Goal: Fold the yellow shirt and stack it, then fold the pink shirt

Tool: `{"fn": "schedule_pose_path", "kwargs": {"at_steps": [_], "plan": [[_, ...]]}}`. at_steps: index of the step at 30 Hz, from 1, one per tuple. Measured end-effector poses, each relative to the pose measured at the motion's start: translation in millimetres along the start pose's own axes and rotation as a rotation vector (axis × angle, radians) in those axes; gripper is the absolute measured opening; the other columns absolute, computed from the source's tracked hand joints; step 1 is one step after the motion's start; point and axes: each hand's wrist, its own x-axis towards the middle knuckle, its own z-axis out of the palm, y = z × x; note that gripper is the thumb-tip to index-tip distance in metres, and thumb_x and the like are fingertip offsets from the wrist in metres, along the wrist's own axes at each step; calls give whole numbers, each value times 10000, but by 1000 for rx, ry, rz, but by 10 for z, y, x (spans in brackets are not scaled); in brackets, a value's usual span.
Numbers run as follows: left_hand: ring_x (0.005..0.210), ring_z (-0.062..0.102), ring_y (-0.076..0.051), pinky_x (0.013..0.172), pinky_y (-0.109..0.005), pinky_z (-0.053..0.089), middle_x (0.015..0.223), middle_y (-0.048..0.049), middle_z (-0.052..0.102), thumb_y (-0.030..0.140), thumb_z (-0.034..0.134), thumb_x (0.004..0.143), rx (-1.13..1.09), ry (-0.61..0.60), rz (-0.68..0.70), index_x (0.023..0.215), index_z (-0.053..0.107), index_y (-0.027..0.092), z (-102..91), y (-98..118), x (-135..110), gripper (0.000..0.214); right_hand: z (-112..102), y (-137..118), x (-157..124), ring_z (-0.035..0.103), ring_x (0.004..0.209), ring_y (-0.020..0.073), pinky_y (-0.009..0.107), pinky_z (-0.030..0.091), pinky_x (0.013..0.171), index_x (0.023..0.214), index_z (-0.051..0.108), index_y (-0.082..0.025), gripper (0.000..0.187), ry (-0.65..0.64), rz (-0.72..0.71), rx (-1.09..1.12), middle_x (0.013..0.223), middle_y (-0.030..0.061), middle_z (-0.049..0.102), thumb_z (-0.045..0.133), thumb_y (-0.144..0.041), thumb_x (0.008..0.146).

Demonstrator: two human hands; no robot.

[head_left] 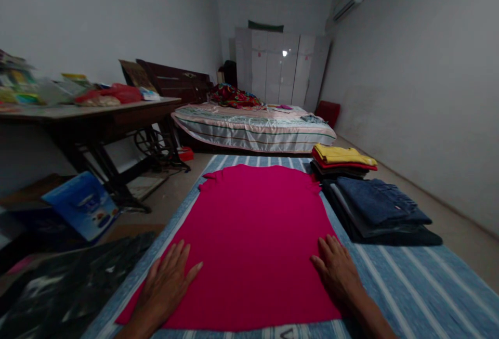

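One pink shirt lies spread flat on a blue striped sheet, its sleeves at the far corners. The left hand rests on its near left edge, the right hand on its near right edge. Both are palm down, fully flattened, digits extended — neither grips the cloth. Just right of the shirt, folded jeans top a dark pile; beyond them, a yellow garment tops a second pile. Left of the sheet stands a cluttered table. Well ahead: a bed, then a wardrobe behind it.
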Motion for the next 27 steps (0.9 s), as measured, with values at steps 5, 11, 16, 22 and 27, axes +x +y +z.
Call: {"fn": "schedule_pose_path", "kwargs": {"at_steps": [5, 11, 16, 22, 27], "plan": [[1438, 216, -275, 1140, -507, 168, 1525, -58, 327, 285, 316, 899, -14, 24, 48, 1316, 572, 255, 94, -65, -6, 490, 45, -52, -263, 371, 1358, 330, 482, 295, 1106, 1346, 535, -132, 609, -6, 3, -7, 1444, 176, 443, 412, -540, 910], [1438, 212, -269, 1139, -495, 196, 1530, -92, 302, 330, 309, 898, -27, 14, 3, 1386, 488, 183, 76, -35, 12, 540, 86, 81, -372, 351, 1371, 323, 496, 273, 1124, 1364, 517, -138, 607, -54, 29, 24, 1457, 158, 431, 399, -531, 916], [1439, 206, -278, 1134, -506, 199, 1527, -103, 302, 355, 302, 887, -13, 4, -2, 1389, 485, 163, 20, 5, 15, 567, 135, 173, -450, 378, 1354, 332, 500, 297, 1114, 1314, 561, -123, 593, 16, 3, 20, 1420, 174, 474, 419, -529, 907], [1433, 225, -289, 1132, -500, 211, 1527, -125, 303, 407, 310, 883, -21, 13, -21, 1407, 456, 137, -7, 26, -2, 608, 267, 241, -680, 405, 1336, 334, 518, 337, 1094, 1300, 576, -167, 569, 63, -10, 56, 1418, 145, 485, 441, -540, 892], [1439, 204, -287, 1143, -502, 174, 1531, -77, 309, 319, 319, 885, 9, 45, 42, 1352, 537, 214, 97, -35, -8, 526, 340, 390, -749, 385, 1351, 324, 534, 344, 1081, 1332, 553, -187, 576, -3, 4, 47, 1446, 127, 449, 427, -541, 895]]}}
